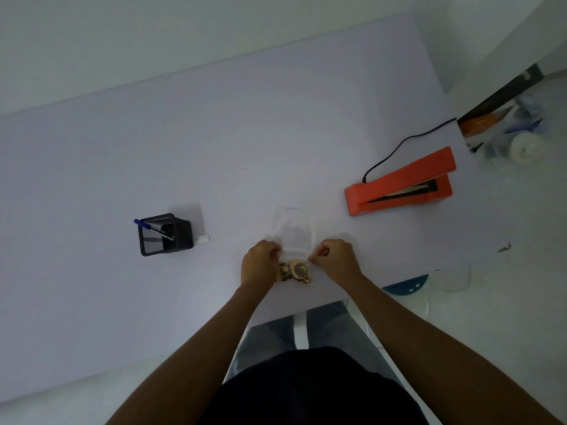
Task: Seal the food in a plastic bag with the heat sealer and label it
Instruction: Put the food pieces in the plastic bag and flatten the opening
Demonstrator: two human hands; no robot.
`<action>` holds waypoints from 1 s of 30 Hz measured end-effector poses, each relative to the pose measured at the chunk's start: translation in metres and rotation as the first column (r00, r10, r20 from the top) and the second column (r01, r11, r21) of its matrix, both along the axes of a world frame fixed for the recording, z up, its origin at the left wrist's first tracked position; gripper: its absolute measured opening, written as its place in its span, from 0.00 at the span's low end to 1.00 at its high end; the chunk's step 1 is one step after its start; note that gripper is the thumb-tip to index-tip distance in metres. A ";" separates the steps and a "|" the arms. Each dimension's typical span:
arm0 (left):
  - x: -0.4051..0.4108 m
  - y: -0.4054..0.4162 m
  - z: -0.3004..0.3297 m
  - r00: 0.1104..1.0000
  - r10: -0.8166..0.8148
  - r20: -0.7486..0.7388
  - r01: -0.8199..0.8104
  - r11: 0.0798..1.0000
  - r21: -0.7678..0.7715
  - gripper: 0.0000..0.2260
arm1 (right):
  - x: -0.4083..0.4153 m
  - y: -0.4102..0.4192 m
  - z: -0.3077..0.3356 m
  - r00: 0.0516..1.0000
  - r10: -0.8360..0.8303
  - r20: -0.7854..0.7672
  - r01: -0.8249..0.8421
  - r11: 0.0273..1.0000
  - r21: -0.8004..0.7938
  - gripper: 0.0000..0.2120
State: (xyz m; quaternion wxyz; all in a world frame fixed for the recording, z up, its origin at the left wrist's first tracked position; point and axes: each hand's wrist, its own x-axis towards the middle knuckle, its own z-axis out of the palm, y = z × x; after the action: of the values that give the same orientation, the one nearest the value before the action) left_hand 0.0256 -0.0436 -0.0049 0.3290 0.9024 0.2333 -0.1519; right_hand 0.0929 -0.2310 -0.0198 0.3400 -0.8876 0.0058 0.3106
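Note:
A clear plastic bag (pixel 294 231) lies flat on the pale table (pixel 153 148), its far end pointing away from me. Golden-brown round food pieces (pixel 295 271) sit in its near end. My left hand (pixel 259 263) pinches the bag's left edge and my right hand (pixel 333 260) pinches its right edge, both just above the food. An orange heat sealer (pixel 399 184) stands to the right with its jaw raised and a black cord (pixel 395 147) running back from it. A blue pen (pixel 153 229) leans in a black mesh holder (pixel 165 234) at the left.
A small white label sheet (pixel 196 222) lies behind and beside the mesh holder. The table's near edge runs close under my hands. Off the table's right side stand a dark box with clutter (pixel 503 118), a blue stool (pixel 405 286) and a clear container (pixel 451 276).

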 end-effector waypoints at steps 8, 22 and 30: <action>-0.011 -0.023 -0.001 0.887 -0.422 -0.189 0.459 0.856 0.238 0.16 | -0.003 -0.004 -0.009 1.000 -0.020 -0.006 0.020 1.000 -0.006 0.10; -0.019 -0.065 0.014 0.824 -0.425 -0.374 0.534 0.804 0.264 0.38 | 0.013 0.008 0.014 0.805 -0.408 -0.431 0.575 0.713 0.400 0.18; -0.016 -0.072 0.022 0.811 -0.422 -0.404 0.546 0.794 0.268 0.42 | 0.022 0.028 0.013 0.762 -0.144 -0.631 0.493 0.761 0.422 0.20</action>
State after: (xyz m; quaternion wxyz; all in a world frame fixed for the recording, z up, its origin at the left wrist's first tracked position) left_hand 0.0096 -0.1155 0.0167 0.0584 0.9395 0.0661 -0.3311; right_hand 0.1147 -0.2032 -0.0063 0.6193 -0.5975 0.1722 0.4794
